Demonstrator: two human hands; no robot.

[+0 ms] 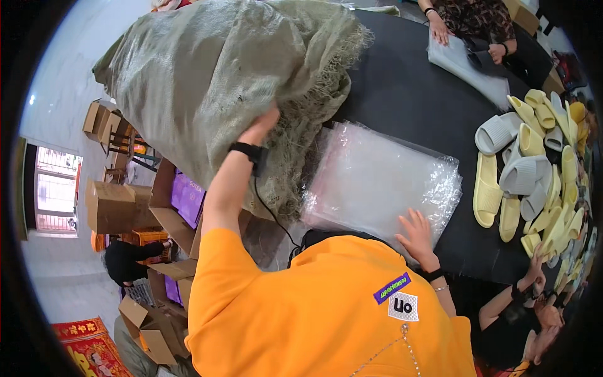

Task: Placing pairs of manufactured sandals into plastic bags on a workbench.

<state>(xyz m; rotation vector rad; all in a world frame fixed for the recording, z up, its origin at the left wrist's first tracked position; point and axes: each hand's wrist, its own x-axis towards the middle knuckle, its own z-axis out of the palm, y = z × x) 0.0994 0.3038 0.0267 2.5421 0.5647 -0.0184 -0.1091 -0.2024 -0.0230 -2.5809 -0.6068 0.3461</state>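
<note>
My left hand (260,124), with a black band on its wrist, is raised and grips a fold of a large grey-green woven sack (213,81). The sack hangs bulging over the left end of the black table (402,94), and its frayed open edge trails down beside my forearm. My right hand (414,235) lies flat with fingers spread on the near edge of a stack of clear plastic bags (377,179) on the table. My orange shirt fills the lower middle of the view.
A heap of pale yellow and grey slippers (534,163) covers the table's right side. Another person's hands (468,41) rest on white sheets at the far end, and a third person's hand (534,270) reaches in at lower right. Open cardboard boxes (116,204) stand at the left.
</note>
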